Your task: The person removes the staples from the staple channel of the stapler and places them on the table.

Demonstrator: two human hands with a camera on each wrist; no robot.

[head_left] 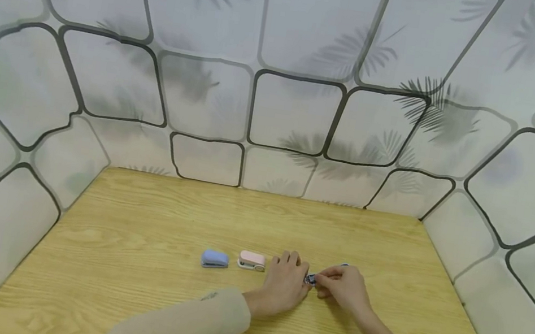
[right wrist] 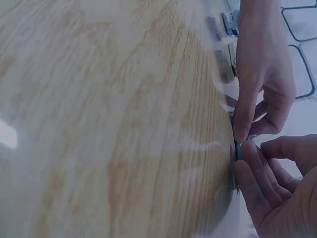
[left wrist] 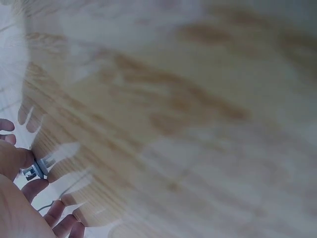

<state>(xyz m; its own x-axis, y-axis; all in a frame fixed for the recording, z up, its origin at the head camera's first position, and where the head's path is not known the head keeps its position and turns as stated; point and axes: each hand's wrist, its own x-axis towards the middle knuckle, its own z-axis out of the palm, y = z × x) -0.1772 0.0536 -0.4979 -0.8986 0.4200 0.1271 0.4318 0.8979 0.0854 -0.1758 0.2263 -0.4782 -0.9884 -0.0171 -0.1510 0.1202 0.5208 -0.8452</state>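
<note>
Both hands work close together on a small blue item with shiny metal parts [head_left: 310,279], mostly hidden by fingers; I cannot tell its kind. My left hand [head_left: 284,283] lies palm down, its thumb and a finger holding the item's left end. From the other side my right hand [head_left: 346,289] pinches it between thumb and fingertips. A bit of blue [head_left: 345,264] shows just behind the right hand. In the left wrist view the blue-grey item [left wrist: 39,168] sits between thumb and finger. Left of the hands stand a pink and white mini stapler [head_left: 251,260] and a blue mini stapler [head_left: 215,259].
The work is on a wood-grain table [head_left: 148,213]. Patterned white panels [head_left: 290,113] with dark lines and leaf prints rise at its back and both sides. The pink and white stapler stands close beside the left hand's fingers.
</note>
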